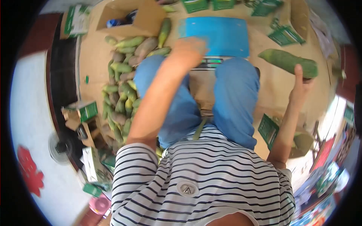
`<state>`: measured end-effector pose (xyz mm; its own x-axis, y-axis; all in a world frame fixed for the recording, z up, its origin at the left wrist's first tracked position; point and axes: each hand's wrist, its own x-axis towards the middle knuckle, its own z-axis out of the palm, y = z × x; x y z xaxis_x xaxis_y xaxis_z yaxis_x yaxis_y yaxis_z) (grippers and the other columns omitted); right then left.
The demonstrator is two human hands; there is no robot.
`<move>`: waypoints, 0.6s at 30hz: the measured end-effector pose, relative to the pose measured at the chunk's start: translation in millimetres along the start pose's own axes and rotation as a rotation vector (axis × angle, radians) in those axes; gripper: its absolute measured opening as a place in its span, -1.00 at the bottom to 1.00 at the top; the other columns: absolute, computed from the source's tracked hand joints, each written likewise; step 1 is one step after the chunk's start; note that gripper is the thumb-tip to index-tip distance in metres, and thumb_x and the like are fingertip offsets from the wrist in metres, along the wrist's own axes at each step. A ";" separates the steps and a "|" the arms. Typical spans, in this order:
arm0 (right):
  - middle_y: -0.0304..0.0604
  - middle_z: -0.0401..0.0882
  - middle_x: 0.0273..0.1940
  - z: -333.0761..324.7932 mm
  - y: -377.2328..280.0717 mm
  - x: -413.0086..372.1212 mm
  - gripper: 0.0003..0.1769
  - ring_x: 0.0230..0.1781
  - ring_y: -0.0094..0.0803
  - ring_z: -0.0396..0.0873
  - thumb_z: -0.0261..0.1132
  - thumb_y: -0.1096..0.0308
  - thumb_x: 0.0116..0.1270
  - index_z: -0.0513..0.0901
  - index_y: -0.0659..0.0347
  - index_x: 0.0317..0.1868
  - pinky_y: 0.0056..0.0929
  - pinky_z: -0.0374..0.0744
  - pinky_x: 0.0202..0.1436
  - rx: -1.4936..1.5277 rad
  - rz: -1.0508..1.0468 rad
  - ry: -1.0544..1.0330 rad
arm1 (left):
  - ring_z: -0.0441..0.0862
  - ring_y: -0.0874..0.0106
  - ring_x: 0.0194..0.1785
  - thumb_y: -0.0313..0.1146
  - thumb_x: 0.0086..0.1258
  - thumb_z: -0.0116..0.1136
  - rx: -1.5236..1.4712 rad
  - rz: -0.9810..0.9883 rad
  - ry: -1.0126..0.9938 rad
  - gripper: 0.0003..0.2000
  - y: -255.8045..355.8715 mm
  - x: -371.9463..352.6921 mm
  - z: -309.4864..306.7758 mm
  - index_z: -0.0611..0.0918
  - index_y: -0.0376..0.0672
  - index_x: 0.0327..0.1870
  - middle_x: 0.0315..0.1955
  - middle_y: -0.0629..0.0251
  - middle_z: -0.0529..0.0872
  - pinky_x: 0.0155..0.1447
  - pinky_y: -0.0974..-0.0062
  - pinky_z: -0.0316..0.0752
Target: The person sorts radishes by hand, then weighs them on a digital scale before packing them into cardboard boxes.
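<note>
My right hand point(300, 84) grips a large green radish point(288, 63) by its thick end, out to the right, with the tapered end pointing left. My left hand point(192, 51) is smeared by motion at the near-left edge of a scale's blue platform point(218, 35); its fingers cannot be made out. A lit green display point(215, 62) shows on the scale between my knees. To the left of my legs lies a heap of green radishes point(120, 98), some with brownish-purple parts.
A cardboard box point(147, 19) with dark and blue things inside stands behind the heap. Another open box point(292, 26) with green printed flaps is at the far right. More boxes point(88, 111) and a fan point(60, 148) stand at the left. A box point(301, 141) holding radishes sits by my right elbow.
</note>
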<state>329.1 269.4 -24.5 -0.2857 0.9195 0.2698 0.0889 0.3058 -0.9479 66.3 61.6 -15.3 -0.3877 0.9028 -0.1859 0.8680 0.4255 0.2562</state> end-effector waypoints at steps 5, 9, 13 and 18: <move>-0.19 0.57 -0.10 127.5 -63.0 25.3 -0.58 -0.11 -0.50 0.52 0.43 0.35 0.16 0.50 0.30 -0.01 -0.54 0.48 -0.02 0.195 -0.093 -0.292 | 0.67 0.16 -0.19 -0.32 0.24 0.12 0.014 0.117 -0.163 -0.81 31.3 14.9 10.1 0.66 -0.19 -0.22 -0.27 0.09 0.71 -0.13 0.21 0.54; -0.22 0.60 -0.19 230.8 -112.1 -5.2 -0.54 -0.20 -0.51 0.56 0.44 0.12 0.13 0.58 0.30 -0.12 -0.54 0.53 -0.15 0.311 0.078 -0.724 | 0.67 0.14 -0.16 -0.34 0.29 0.03 0.015 0.030 -0.263 -0.79 41.7 26.5 11.4 0.65 -0.20 -0.16 -0.23 0.09 0.71 -0.09 0.20 0.54; -0.09 0.52 0.04 277.1 -117.1 -40.4 -0.41 0.05 -0.39 0.51 0.35 0.06 0.20 0.47 0.31 0.09 -0.35 0.47 0.13 0.260 0.436 -1.035 | 0.64 0.16 -0.11 -0.37 0.31 -0.02 -0.247 0.153 0.781 -0.76 31.7 37.8 88.5 0.63 -0.10 -0.07 -0.18 0.18 0.70 -0.09 0.18 0.52; 0.06 0.55 0.01 216.5 -7.8 47.2 -0.46 0.02 -0.13 0.54 0.31 0.07 0.18 0.52 0.33 0.02 -0.28 0.50 0.07 -0.193 -0.219 -0.678 | 0.62 0.11 -0.30 -0.32 0.27 0.13 -0.028 0.095 0.063 -0.83 14.2 -8.1 -3.7 0.53 -0.23 -0.25 -0.41 0.07 0.63 -0.28 0.19 0.50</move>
<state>108.4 257.0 -41.0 -0.8376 0.4970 0.2267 0.1104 0.5604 -0.8208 80.7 60.5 -6.6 -0.3235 0.9410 -0.0996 0.8930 0.3384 0.2966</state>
